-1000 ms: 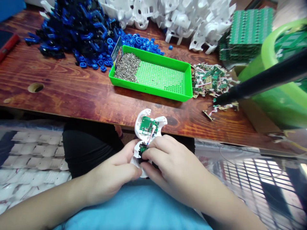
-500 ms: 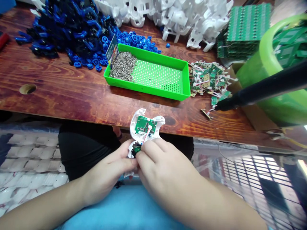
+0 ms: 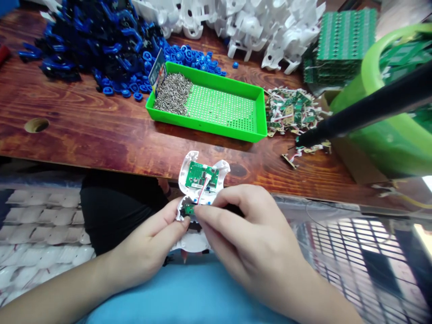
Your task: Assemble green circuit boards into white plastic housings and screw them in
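My left hand (image 3: pixel 151 240) grips the lower left side of a white plastic shell (image 3: pixel 183 177) in front of my lap, thumb on its rim. A green circuit board (image 3: pixel 196 173) sits inside the shell's upper part. A thin red-and-white cable (image 3: pixel 201 192) runs from its white plug down to a small green board (image 3: pixel 189 209) lower in the shell. The thumb and fingertips of my right hand (image 3: pixel 251 229) are pinched together at the right end of this small board and hide that end.
A green tray (image 3: pixel 209 130) with small metal screws (image 3: pixel 173 92) stands on the wooden table. Behind it lie blue buttons (image 3: pixel 192 56), blue-black parts (image 3: pixel 101 40) and white shells (image 3: pixel 249 22). A black rod (image 3: pixel 364 108) slants in from the right, before a green bucket (image 3: pixel 371 90).
My right hand has drawn back a little to the right and turned, uncovering more of the small board and the shell's lower part. My left hand keeps its hold on the shell.
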Action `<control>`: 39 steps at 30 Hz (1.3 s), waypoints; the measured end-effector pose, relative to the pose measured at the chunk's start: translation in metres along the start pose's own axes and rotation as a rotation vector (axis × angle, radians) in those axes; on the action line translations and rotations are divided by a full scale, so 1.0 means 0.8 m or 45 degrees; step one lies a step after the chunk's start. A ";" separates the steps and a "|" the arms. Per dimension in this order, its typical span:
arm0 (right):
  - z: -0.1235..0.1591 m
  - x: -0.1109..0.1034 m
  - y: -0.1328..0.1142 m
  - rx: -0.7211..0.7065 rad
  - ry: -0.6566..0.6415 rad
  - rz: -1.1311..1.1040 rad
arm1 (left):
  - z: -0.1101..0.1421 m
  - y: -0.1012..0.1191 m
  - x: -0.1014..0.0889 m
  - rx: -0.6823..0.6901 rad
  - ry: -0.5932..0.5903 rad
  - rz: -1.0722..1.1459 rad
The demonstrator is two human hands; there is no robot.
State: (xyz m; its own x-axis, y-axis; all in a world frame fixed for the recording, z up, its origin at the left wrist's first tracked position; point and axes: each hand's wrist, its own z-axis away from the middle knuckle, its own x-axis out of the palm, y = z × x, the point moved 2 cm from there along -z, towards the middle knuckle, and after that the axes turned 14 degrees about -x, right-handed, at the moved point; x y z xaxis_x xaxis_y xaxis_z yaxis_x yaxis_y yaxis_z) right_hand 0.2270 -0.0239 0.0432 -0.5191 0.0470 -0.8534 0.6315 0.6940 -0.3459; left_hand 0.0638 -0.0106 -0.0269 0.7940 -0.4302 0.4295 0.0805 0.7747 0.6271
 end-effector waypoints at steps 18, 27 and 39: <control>0.047 0.023 0.022 0.583 0.689 -0.588 | 0.005 0.005 -0.001 0.193 0.164 -0.255; 0.032 0.050 0.015 0.759 0.399 -1.183 | -0.002 0.006 0.007 0.359 0.283 -0.567; 0.039 0.051 0.013 0.760 0.323 -1.123 | 0.000 0.017 0.020 0.294 0.266 -0.430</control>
State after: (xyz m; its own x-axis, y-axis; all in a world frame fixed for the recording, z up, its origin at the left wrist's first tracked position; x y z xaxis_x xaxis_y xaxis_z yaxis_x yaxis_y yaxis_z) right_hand 0.2307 -0.0372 -0.0078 -0.9862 -0.1009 -0.1314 0.1214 0.0994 -0.9876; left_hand 0.0771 -0.0070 -0.0114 0.8526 -0.5201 0.0505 0.2384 0.4732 0.8481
